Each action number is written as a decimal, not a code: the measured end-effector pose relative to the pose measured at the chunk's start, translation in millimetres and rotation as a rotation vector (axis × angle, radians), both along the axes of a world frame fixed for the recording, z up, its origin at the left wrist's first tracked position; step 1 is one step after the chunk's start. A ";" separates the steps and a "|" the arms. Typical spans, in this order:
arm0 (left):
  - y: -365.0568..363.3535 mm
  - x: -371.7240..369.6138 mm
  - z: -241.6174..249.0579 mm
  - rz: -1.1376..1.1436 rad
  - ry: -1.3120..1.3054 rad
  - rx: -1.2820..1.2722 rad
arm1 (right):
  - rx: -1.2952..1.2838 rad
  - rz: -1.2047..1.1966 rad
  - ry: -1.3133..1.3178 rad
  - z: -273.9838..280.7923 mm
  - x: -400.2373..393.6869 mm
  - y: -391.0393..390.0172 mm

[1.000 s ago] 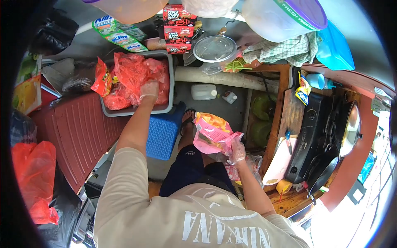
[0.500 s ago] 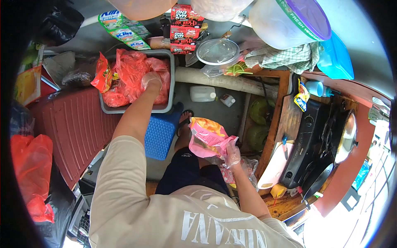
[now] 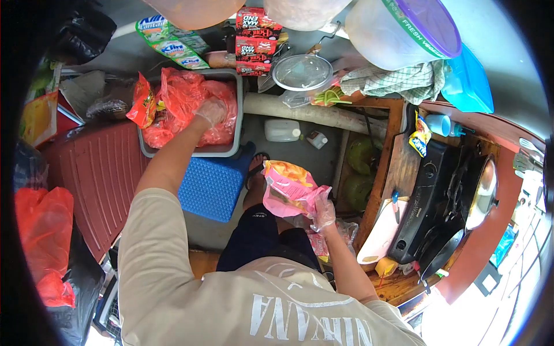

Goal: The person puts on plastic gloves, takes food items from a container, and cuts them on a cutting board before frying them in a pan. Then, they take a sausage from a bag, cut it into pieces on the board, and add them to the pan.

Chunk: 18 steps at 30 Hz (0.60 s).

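My left hand (image 3: 212, 111), in a clear plastic glove, rests among red plastic bags (image 3: 183, 95) in a grey basin (image 3: 238, 115) at the upper left. Its fingers are too indistinct to tell whether they grip anything. A clear glove also covers my right hand (image 3: 324, 214), closed on the gathered end of a pink package (image 3: 287, 193) in front of my legs. The package has a yellow-orange picture at its top. Beside the basin's left part stands a red and yellow packet (image 3: 143, 104).
A blue stool (image 3: 212, 189) stands below the basin, beside a dark red ribbed surface (image 3: 104, 179). White bottles (image 3: 283, 131) are on the floor. On the right are a black stove (image 3: 426, 199), a pan lid (image 3: 482, 196) and a cutting board (image 3: 382, 233). Tubs (image 3: 392, 29) hang above.
My left forearm and sleeve have swung to the left, uncovering more of the blue stool. My left hand has shifted slightly over the red bags. The right hand keeps its hold on the pink package.
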State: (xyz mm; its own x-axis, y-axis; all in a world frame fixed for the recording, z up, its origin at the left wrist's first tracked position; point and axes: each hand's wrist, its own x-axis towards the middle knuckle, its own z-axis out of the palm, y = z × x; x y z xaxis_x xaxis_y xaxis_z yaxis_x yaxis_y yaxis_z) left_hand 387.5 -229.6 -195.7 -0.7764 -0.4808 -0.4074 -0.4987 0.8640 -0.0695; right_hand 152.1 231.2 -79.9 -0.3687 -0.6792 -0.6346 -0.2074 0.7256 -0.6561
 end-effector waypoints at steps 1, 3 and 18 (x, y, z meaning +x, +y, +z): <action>-1.8 0.3 1.8 -0.117 -0.032 0.029 | -0.022 0.028 0.035 6.9 0.6 -3.7; 5.0 -2.2 5.3 -0.095 -0.084 0.011 | -0.050 0.056 0.066 9.8 2.7 -10.5; 78.7 20.0 45.8 0.335 -0.061 0.321 | -0.079 -0.058 0.107 24.1 8.4 -42.2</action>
State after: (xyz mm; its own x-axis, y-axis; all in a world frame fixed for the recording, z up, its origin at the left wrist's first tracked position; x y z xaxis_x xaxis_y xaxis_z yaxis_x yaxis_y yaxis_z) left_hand 407.5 -150.9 -149.9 -0.5700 -0.5435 -0.6162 -0.7573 0.6385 0.1372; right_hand 160.4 189.0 -55.9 -0.4716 -0.7008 -0.5353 -0.2382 0.6857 -0.6878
